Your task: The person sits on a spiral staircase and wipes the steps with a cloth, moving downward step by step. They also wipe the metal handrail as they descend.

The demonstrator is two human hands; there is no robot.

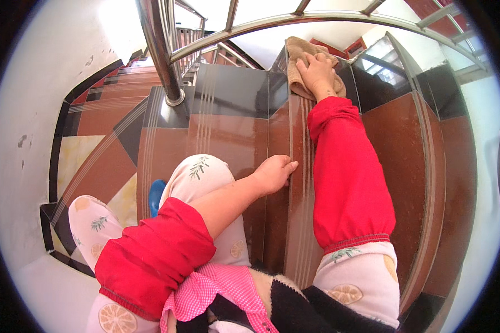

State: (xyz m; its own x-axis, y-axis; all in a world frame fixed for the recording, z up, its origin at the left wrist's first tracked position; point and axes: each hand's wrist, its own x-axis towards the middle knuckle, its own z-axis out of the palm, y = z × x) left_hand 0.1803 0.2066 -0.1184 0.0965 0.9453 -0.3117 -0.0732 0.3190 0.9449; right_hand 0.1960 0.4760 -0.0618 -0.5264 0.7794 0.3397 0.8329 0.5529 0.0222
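Observation:
A folded brown towel-like cloth [296, 68] lies over the black tiled end of a stair step, beside the railing. My right hand [318, 73] presses down on it from above, fingers bent into the fabric. Lower down, my left hand [276, 172] rests against the front edge of the same polished red-brown stair tread [302, 200]. Its fingers are curled in loosely, and no object shows in them. Red sleeve covers [354, 179] are on both of my forearms.
A stainless steel railing post [160, 54] stands on the stairs, with a curved rail [258, 26] running across the top. Lower steps [121, 89] descend at the left along a white wall [23, 137]. Higher steps [396, 166] rise at the right. A blue shoe [156, 195] shows beside my knee.

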